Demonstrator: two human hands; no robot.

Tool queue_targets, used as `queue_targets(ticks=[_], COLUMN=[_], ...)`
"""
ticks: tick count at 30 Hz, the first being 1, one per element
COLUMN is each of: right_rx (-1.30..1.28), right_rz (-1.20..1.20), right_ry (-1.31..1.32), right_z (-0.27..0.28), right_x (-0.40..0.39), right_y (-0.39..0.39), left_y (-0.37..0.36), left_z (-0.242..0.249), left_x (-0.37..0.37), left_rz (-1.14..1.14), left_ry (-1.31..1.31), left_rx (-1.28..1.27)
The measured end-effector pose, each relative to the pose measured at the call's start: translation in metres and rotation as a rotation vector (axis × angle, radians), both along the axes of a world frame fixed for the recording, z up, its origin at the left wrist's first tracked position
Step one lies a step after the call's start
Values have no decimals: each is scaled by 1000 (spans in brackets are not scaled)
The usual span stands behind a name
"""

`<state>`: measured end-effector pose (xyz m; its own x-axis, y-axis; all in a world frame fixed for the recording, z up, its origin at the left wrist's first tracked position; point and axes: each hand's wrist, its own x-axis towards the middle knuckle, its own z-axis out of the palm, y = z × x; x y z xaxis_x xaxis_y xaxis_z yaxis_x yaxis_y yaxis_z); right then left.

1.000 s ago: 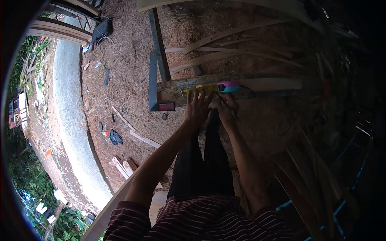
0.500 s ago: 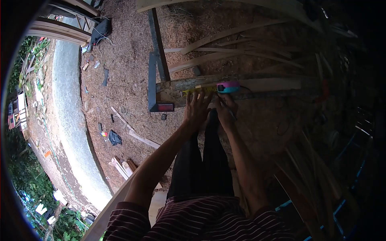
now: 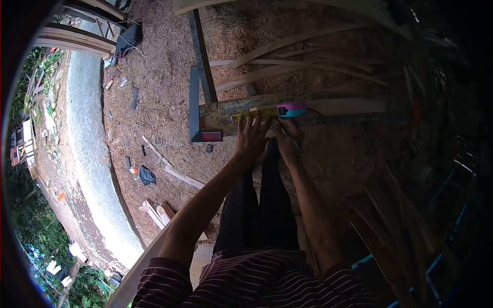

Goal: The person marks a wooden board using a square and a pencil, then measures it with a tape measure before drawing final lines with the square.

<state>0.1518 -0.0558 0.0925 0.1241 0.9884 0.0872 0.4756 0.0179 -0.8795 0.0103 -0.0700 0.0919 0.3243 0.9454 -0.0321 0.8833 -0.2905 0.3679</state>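
Where left hand [image 3: 250,139] rests, flat tape [image 3: 264,112], rough timber [image 3: 239,106]

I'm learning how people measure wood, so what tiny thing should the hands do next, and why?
Perhaps mark the board beside the tape measure: its yellow blade lies along the board, the left hand is at the blade's edge, and the right hand holds something thin, maybe a pencil.

The left grip [image 3: 250,140] lies splayed against the yellow blade [image 3: 265,112] of a tape measure [image 3: 296,108] (pink and turquoise case); the right grip [image 3: 287,138] holds a pencil-like stick [image 3: 297,144].
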Motion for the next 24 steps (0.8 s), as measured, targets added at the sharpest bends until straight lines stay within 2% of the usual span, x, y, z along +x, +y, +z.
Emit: queue_targets(ticks=[24], right_rx=[-33], right_rz=[-2], right_ry=[41], right_z=[-5], right_x=[1], right_y=[-1], left_y=[1], left_z=[1], left_x=[-1], left_rz=[-11], left_ry=[15], left_rx=[-2])
